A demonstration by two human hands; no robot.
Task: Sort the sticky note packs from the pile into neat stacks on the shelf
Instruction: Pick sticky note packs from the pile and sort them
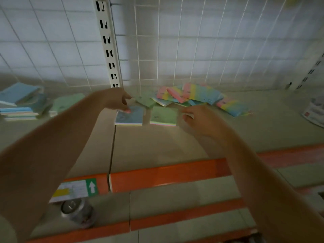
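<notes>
We see the left hand (117, 101) pinching a blue pack (130, 117), right hand (198, 120) gripping a green pack (164, 116), hands apart, the pile (194, 97) just behind on the shelf (157, 142).

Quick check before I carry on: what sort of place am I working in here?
Most likely a shop aisle, probably stationery. The shelf has an orange front rail carrying a price label, and behind it stands a white wire grid back panel on a slotted upright.

Both bare arms outstretched, left hand (117, 100) and right hand (198, 120) fingers curled.
</notes>
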